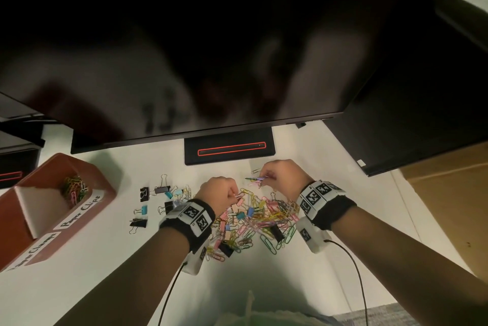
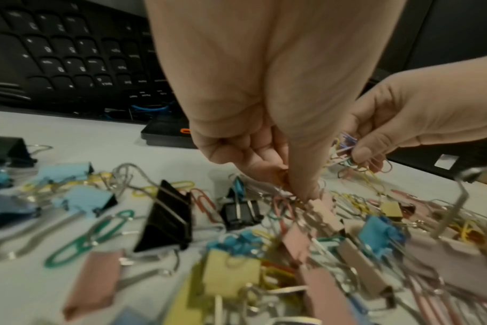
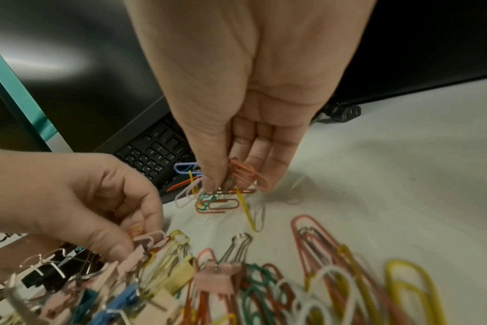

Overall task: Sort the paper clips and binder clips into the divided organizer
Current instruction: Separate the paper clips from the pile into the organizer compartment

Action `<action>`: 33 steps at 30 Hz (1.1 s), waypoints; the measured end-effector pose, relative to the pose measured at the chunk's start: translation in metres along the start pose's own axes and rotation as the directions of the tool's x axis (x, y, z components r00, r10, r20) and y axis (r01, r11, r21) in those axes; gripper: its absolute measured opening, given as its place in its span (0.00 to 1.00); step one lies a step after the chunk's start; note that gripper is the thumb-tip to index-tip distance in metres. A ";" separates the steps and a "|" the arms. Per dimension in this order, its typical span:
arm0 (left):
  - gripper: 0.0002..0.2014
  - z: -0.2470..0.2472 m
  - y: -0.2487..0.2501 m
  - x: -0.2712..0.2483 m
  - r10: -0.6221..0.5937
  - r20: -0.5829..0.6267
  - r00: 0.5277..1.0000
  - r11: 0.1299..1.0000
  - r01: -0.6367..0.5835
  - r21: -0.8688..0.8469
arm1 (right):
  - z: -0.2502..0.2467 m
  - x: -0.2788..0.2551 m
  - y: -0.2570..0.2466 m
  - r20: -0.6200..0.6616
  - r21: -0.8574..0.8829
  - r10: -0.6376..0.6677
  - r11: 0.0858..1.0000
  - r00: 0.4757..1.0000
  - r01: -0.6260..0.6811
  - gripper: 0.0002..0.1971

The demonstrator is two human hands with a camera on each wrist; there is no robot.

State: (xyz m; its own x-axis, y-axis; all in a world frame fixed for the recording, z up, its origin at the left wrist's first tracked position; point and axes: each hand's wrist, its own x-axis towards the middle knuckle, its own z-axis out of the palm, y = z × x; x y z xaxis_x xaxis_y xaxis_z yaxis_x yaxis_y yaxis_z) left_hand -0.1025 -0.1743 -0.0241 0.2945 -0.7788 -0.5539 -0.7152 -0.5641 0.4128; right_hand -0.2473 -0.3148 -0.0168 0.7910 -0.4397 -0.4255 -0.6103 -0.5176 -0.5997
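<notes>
The mixed pile of paper clips and binder clips lies mid-desk, near the front edge. The right hand pinches a bunch of coloured paper clips between thumb and curled fingers, just above the pile's far side. The left hand pinches a pink paper clip at the pile's top. The divided organizer stands at the desk's left edge, with paper clips in its far compartment.
</notes>
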 end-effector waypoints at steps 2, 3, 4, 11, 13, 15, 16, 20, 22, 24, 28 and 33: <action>0.08 0.003 0.004 0.001 0.002 -0.008 1.000 1.000 -0.002 0.024 | -0.001 0.000 0.000 -0.007 -0.005 -0.004 1.000 1.000 0.003 0.10; 0.08 0.004 0.005 0.002 0.008 -0.012 1.000 0.999 -0.008 0.035 | 0.000 0.000 0.000 -0.007 -0.013 -0.005 1.000 1.000 0.005 0.10; 0.08 0.005 0.005 0.003 0.017 -0.018 1.000 0.999 -0.016 0.048 | 0.000 0.000 0.000 -0.006 -0.023 -0.006 1.000 1.000 0.006 0.09; 0.06 0.006 0.005 -0.001 0.056 -0.017 0.998 0.987 -0.053 0.153 | 0.000 -0.002 -0.001 0.008 -0.003 0.016 1.000 1.000 -0.016 0.09; 0.07 0.005 0.003 -0.003 0.067 -0.022 0.997 0.989 -0.064 0.136 | -0.001 -0.004 -0.003 0.008 0.017 0.010 1.000 1.000 -0.010 0.10; 0.08 0.004 0.001 -0.005 0.065 -0.029 0.997 0.994 -0.062 0.093 | -0.004 -0.007 -0.006 0.009 0.035 0.005 0.999 1.000 -0.005 0.12; 0.09 0.002 0.000 -0.007 0.057 -0.039 0.998 0.997 -0.055 0.047 | -0.006 -0.008 -0.009 0.009 0.052 0.000 0.999 1.000 -0.001 0.12; 0.08 -0.016 -0.006 -0.025 0.031 -0.144 0.989 0.982 -0.057 -0.178 | -0.010 -0.008 -0.024 -0.011 0.142 -0.036 0.989 0.999 0.037 0.10; 0.07 -0.032 -0.015 -0.039 -0.003 -0.201 0.979 0.961 -0.053 -0.270 | -0.011 -0.005 -0.036 -0.020 0.158 -0.067 0.985 0.998 0.069 0.09; 0.04 -0.051 -0.035 -0.058 -0.061 -0.265 0.962 0.928 -0.043 -0.370 | -0.008 0.002 -0.058 -0.029 0.122 -0.123 0.984 0.992 0.126 0.07; 0.03 -0.094 -0.094 -0.100 -0.173 -0.366 0.914 0.899 -0.005 -0.437 | 0.002 0.021 -0.124 -0.034 0.110 -0.273 0.955 0.961 0.275 0.04; 0.04 -0.138 -0.176 -0.147 -0.324 -0.429 0.843 0.872 0.091 -0.480 | 0.031 0.050 -0.228 -0.013 0.082 -0.445 0.892 0.895 0.445 0.04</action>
State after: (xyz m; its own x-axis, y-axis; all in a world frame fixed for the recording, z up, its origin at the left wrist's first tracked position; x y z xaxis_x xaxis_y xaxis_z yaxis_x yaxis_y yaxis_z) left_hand 0.0677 0.0016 0.0849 0.7523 -0.5914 -0.2903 -0.2928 -0.6948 0.6569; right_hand -0.0673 -0.1960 0.0772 0.9793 -0.1729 -0.1053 -0.1892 -0.5968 -0.7798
